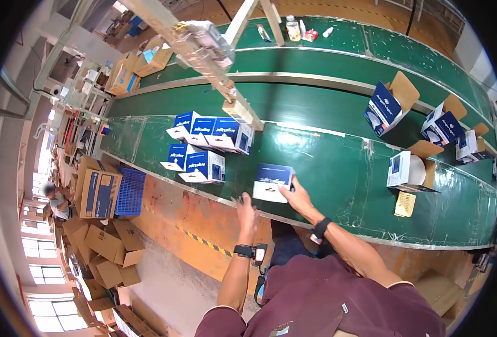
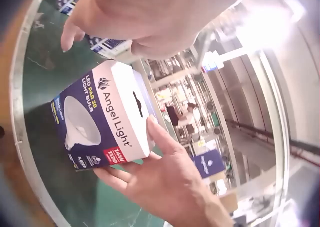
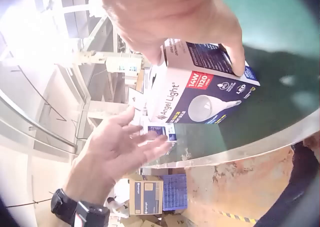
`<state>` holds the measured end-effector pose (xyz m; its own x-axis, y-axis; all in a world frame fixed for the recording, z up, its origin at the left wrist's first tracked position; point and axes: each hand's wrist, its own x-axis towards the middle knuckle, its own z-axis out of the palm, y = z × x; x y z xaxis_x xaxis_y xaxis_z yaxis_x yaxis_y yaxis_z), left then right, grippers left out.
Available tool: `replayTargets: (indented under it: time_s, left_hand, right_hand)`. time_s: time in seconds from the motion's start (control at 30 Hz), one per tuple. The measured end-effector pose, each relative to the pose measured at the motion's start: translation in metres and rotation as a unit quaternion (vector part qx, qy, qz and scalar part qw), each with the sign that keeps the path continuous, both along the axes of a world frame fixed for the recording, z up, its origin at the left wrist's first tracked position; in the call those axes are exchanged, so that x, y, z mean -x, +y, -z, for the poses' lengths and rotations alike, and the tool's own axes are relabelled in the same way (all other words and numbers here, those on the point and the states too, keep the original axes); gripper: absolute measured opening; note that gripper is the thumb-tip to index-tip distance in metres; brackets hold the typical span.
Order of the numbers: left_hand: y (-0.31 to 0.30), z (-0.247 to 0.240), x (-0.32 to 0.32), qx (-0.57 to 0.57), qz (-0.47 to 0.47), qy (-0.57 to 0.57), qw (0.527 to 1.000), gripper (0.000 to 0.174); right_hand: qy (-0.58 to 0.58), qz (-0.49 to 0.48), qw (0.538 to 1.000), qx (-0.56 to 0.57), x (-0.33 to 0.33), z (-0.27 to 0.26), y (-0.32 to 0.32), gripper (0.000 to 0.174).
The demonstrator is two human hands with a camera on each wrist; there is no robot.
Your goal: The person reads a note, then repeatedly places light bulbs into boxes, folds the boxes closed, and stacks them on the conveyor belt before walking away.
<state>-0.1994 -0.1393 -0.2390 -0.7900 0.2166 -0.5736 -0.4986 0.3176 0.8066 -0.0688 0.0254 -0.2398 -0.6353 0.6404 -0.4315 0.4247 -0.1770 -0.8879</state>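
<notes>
A closed blue-and-white light bulb box [image 1: 272,175] stands near the front edge of the green bench, its bulb picture and "Angel Light" print showing in the left wrist view. My right hand [image 1: 298,197] grips it by one side, thumb over the white top and fingers around the lower side in the left wrist view [image 2: 165,179]. Just left of the box, my left hand [image 1: 248,216] is held apart from it. In the right wrist view that left hand [image 3: 117,147] has its fingers spread and nothing in them.
Several closed bulb boxes [image 1: 204,167] stand in a group to the left. On the right are open-flapped boxes [image 1: 384,109], one with a white bulb [image 1: 416,171] inside, and a yellow paper [image 1: 405,204]. A wooden post [image 1: 203,64] slants over the bench. Cartons [image 1: 99,194] and a blue crate [image 1: 130,191] stand beyond the left edge.
</notes>
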Motion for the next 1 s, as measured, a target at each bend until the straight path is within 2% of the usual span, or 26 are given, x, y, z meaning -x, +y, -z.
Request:
replayTargets:
  time_s: [0.03, 0.07, 0.1, 0.17, 0.2, 0.23, 0.27, 0.3, 0.33, 0.37, 0.4, 0.43, 0.47, 0.5, 0.53, 0.57, 0.6, 0.63, 0.67, 0.73, 0.8, 0.87, 0.9, 0.93, 0.97, 1.0]
  left_hand:
    - [-0.007, -0.002, 0.021, -0.009, -0.044, -0.054, 0.998, 0.087]
    - [-0.012, -0.004, 0.044, -0.015, -0.085, -0.015, 0.996, 0.085]
    - [-0.017, -0.013, 0.066, -0.019, -0.124, 0.023, 0.992, 0.084]
    - [-0.033, -0.021, 0.118, -0.036, -0.171, 0.051, 0.983, 0.09]
    - [-0.039, -0.016, 0.146, -0.059, -0.192, 0.041, 0.979, 0.085]
    - [-0.047, -0.004, 0.174, -0.078, -0.213, 0.026, 0.974, 0.081]
    - [-0.08, 0.041, 0.22, -0.044, -0.12, 0.104, 0.986, 0.073]
    - [-0.094, 0.035, 0.237, 0.049, 0.073, 0.264, 0.961, 0.05]
    - [-0.106, 0.03, 0.254, 0.13, 0.202, 0.444, 0.863, 0.031]
    - [-0.076, -0.035, 0.241, 0.076, 0.202, 0.421, 0.881, 0.025]
    - [-0.076, -0.022, 0.248, 0.053, 0.189, 0.403, 0.894, 0.023]
    - [-0.084, -0.006, 0.264, 0.002, 0.228, 0.425, 0.876, 0.028]
    - [-0.086, 0.033, 0.277, -0.105, 0.03, 0.249, 0.962, 0.041]
    - [-0.091, 0.06, 0.286, -0.147, -0.16, 0.143, 0.966, 0.055]
    - [-0.094, 0.069, 0.279, -0.09, -0.169, 0.089, 0.978, 0.06]
    - [-0.097, 0.075, 0.262, -0.036, -0.147, 0.044, 0.987, 0.056]
    - [-0.123, 0.105, 0.255, 0.03, 0.006, 0.019, 0.999, 0.05]
    - [-0.134, 0.118, 0.248, -0.045, 0.145, -0.022, 0.988, 0.045]
    - [-0.09, 0.078, 0.185, 0.047, 0.121, 0.022, 0.991, 0.04]
    - [-0.033, 0.038, 0.126, 0.002, 0.341, -0.039, 0.939, 0.045]
    - [0.054, -0.008, 0.081, -0.089, 0.454, 0.14, 0.875, 0.059]
    - [0.158, -0.055, 0.053, -0.147, 0.492, 0.248, 0.821, 0.067]
    - [0.208, -0.061, 0.05, -0.127, 0.515, 0.436, 0.727, 0.077]
    - [0.259, -0.095, 0.03, -0.14, 0.514, 0.523, 0.665, 0.092]
    - [0.305, -0.112, 0.015, -0.147, 0.503, 0.571, 0.631, 0.102]
    - [0.347, -0.122, 0.0, -0.123, 0.498, 0.634, 0.579, 0.104]
  right_hand:
    - [-0.028, -0.025, 0.999, -0.007, 0.024, -0.004, -0.003, 0.096]
    - [-0.052, -0.02, 0.996, -0.068, 0.05, 0.006, -0.013, 0.101]
    - [-0.053, -0.054, 0.997, -0.011, 0.07, -0.017, -0.011, 0.108]
    - [-0.064, -0.057, 0.994, -0.072, 0.119, -0.009, -0.025, 0.104]
    - [-0.067, -0.052, 0.995, -0.05, 0.143, -0.006, -0.033, 0.103]
    - [-0.052, -0.04, 0.992, -0.105, 0.168, 0.015, -0.044, 0.105]
    - [-0.046, -0.077, 0.99, -0.105, 0.187, 0.019, -0.048, 0.104]
    - [-0.072, -0.124, 0.986, -0.085, 0.205, 0.008, -0.049, 0.084]
    - [-0.048, -0.123, 0.978, -0.159, 0.219, 0.013, -0.059, 0.071]
    - [-0.045, -0.147, 0.98, -0.122, 0.229, 0.026, -0.062, 0.074]
    - [-0.044, -0.171, 0.981, -0.085, 0.237, 0.041, -0.064, 0.077]
    - [-0.044, -0.195, 0.979, -0.048, 0.244, 0.055, -0.066, 0.081]
    - [0.049, -0.133, 0.988, -0.063, 0.239, 0.064, -0.074, 0.087]
    - [0.116, -0.089, 0.989, 0.003, 0.225, 0.061, -0.075, 0.091]
    - [0.135, -0.14, 0.981, -0.004, 0.2, 0.036, -0.052, 0.094]
    - [0.126, -0.097, 0.987, 0.003, 0.184, 0.027, -0.051, 0.082]
    - [0.114, -0.1, 0.988, -0.002, 0.161, 0.026, -0.037, 0.074]
    - [0.094, -0.095, 0.991, 0.004, 0.139, 0.011, -0.019, 0.066]
    - [0.082, -0.044, 0.996, -0.012, 0.105, 0.02, -0.007, 0.059]
    - [0.021, 0.07, 0.997, -0.03, 0.029, 0.011, 0.018, 0.049]
    - [-0.034, 0.171, 0.983, -0.061, -0.041, 0.032, 0.041, 0.045]
    - [-0.048, 0.274, 0.957, -0.084, -0.107, 0.031, 0.058, 0.051]
    - [-0.042, 0.325, 0.94, -0.091, -0.136, 0.022, 0.068, 0.055]
    - [-0.061, 0.368, 0.925, -0.08, -0.162, 0.016, 0.079, 0.058]
    - [-0.077, 0.407, 0.908, -0.065, -0.181, 0.01, 0.089, 0.061]
    - [-0.079, 0.435, 0.89, -0.11, -0.203, 0.028, 0.098, 0.063]
